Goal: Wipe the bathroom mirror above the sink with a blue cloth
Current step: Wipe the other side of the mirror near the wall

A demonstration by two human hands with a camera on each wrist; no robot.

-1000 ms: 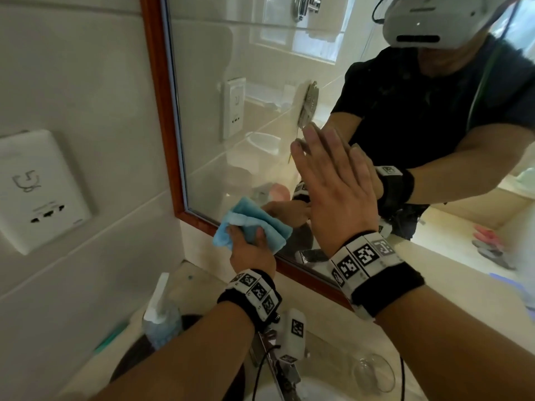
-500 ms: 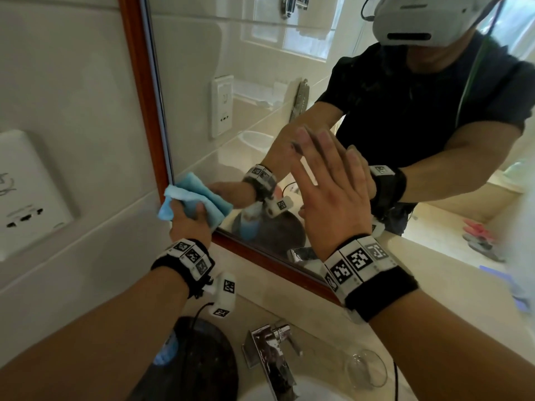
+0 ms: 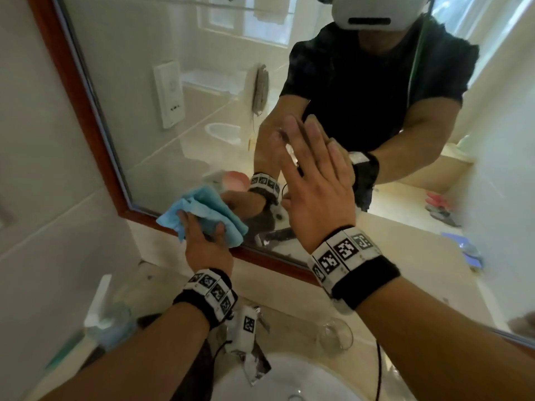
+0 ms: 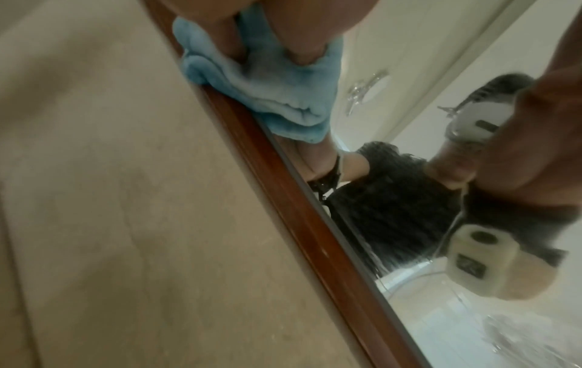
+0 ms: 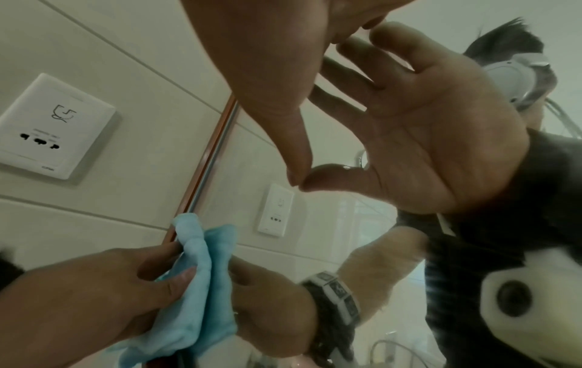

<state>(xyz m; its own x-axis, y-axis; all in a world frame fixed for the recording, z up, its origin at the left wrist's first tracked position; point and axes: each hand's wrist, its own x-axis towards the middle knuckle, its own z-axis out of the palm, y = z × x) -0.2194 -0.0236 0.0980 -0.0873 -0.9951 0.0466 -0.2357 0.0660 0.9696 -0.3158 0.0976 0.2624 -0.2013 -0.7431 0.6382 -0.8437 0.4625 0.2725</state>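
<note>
The mirror has a red-brown wooden frame. My left hand grips a crumpled blue cloth and presses it on the glass at the bottom edge, just right of the lower left corner. In the left wrist view the cloth overlaps the frame under my fingers. The right wrist view shows my left thumb and fingers curled round the cloth. My right hand lies flat on the glass to the right and higher, fingers straight, holding nothing.
Below the mirror a white sink basin has a chrome faucet. A clear glass stands right of it, a pump bottle on the counter at left. A white wall socket sits left of the frame.
My left hand swept the cloth left to the mirror's corner, then back right along the bottom edge. The right hand stayed flat on the glass.
</note>
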